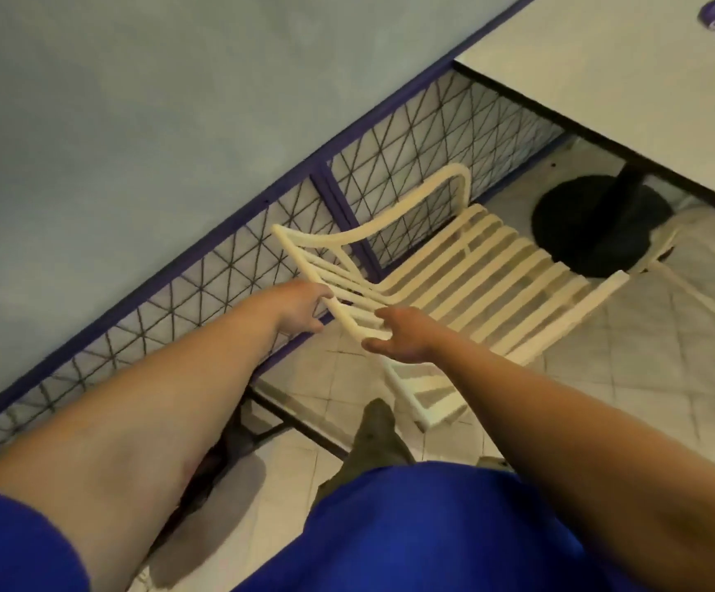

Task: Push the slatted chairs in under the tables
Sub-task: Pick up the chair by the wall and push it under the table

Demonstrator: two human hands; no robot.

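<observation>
Slatted chair (467,288), cream-coloured and made of thin moulded slats with a curved armrest loop on its far side, stands on the tiled floor (629,378) beside the white table (629,74), its seat pointing toward the table's black round pedestal base (599,224) but only the front edge reaching near it; most of the seat is out in the open, so the push looks barely begun or only part done. Both bare arms reach to the top of the backrest. The left hand (300,305) has its fingers curled over the upper rail at the wall-side corner, gripping it. The right hand (398,335) lies against the slats nearer the middle with the thumb spread below and the fingers on the bars; whether it is clamped round a slat or merely pressing flat I cannot tell. The next move, as I judge it, calls for a level forward shove along the floor, steering the seat past the pedestal and clear of the diamond-mesh panel (227,271) with its purple frame that runs along the pale wall just beside the chair. A second pale chair (706,249) shows partly at the right, near the base. The slats look smooth and rigid, and the tiles glossy enough for the legs to slide.
</observation>
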